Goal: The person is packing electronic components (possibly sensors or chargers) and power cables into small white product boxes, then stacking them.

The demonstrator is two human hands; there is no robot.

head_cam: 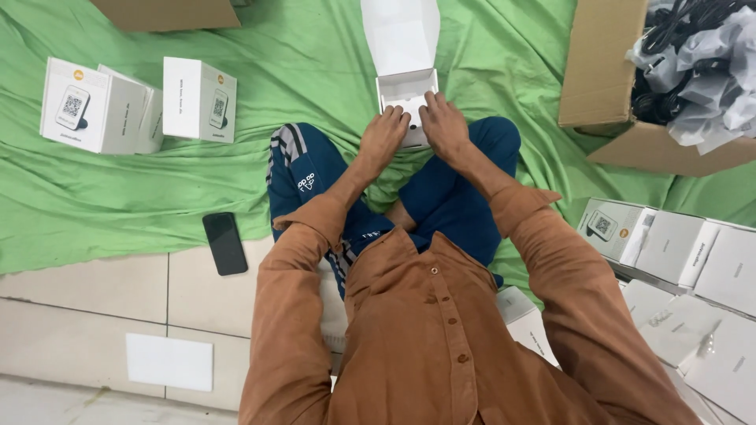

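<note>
From the head view, I sat cross-legged on the green cloth (pixel 299 55), and the small open white box (pixel 406 88) stood on it just past my knees, its long lid flap (pixel 400 33) thrown back away from me. My left hand (pixel 383 135) lay on the near left corner of that box, fingers curled down over its edge and pressing on what was inside. My right hand (pixel 442 126) covered the near right part of the same box, fingertips bent into its opening beside a white insert; whether they pinched anything I could not tell. The two hands sat close together, nearly touching over the box.

Well to the left of the open box stood three closed white cartons (pixel 134 106) side by side, each printed with a picture of a small device. Nearer me than those, at the cloth's edge left of the box, a black phone (pixel 225 243) lay flat, and beyond it on the tiled floor a white sheet (pixel 169 362). To the right of the open box a brown cardboard carton (pixel 606 79) held black cables in grey wrapping (pixel 705 63). Below that carton, right of my knee, more white cartons (pixel 685 267) lay stacked.
</note>
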